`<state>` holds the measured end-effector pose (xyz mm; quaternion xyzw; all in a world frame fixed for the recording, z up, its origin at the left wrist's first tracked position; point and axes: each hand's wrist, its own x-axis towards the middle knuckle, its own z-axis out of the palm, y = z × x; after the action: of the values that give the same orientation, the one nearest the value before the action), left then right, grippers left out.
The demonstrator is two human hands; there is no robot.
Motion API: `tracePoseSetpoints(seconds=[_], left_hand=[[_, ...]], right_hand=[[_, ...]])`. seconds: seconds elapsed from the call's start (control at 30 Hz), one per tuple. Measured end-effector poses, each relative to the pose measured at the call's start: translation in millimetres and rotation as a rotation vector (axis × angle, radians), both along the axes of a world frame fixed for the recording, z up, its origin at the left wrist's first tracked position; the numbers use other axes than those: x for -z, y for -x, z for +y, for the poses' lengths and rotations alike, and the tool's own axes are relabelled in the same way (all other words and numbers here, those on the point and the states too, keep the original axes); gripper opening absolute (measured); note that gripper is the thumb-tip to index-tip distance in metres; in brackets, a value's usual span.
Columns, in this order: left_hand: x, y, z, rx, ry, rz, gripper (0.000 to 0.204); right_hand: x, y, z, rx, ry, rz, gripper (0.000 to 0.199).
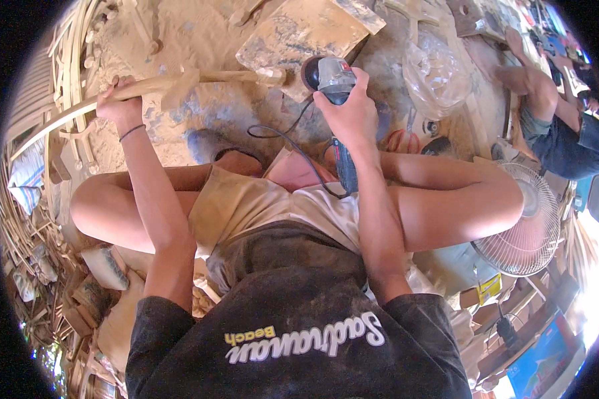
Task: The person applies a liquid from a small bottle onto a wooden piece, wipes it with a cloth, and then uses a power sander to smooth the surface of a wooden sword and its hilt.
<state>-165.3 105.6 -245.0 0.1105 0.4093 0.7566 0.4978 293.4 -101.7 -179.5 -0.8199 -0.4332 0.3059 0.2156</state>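
My left hand [118,101] grips a long curved piece of pale wood [180,84] that runs from the far left across to the centre. My right hand [350,114] is closed around a grey and blue angle grinder [333,76], its disc end close to the right tip of the wood. The grinder's black cord [279,136] loops down toward my knees. I sit with legs folded on a dusty floor.
A flat wooden board [299,33] lies beyond the grinder, beside a clear plastic bag [436,73]. A white floor fan [526,229] stands at the right. Another person [559,126] sits at the upper right. Stacked bent wood strips [60,60] fill the left side.
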Motion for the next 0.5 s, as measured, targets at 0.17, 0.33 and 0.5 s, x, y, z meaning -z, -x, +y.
tracePoseSetpoints(seconds=[0.17, 0.33, 0.5], left_hand=[[29, 6, -6, -0.166, 0.058, -0.125, 0.031], [54, 9, -16, -0.069, 0.259, -0.046, 0.042], [51, 2, -23, -0.019, 0.164, -0.038, 0.034]], right_hand=[[-5, -7, 1, 0.05, 0.007, 0.022, 0.086], [-4, -8, 1, 0.079, -0.05, 0.048, 0.085], [4, -9, 0, 0.159, -0.174, 0.067, 0.083]])
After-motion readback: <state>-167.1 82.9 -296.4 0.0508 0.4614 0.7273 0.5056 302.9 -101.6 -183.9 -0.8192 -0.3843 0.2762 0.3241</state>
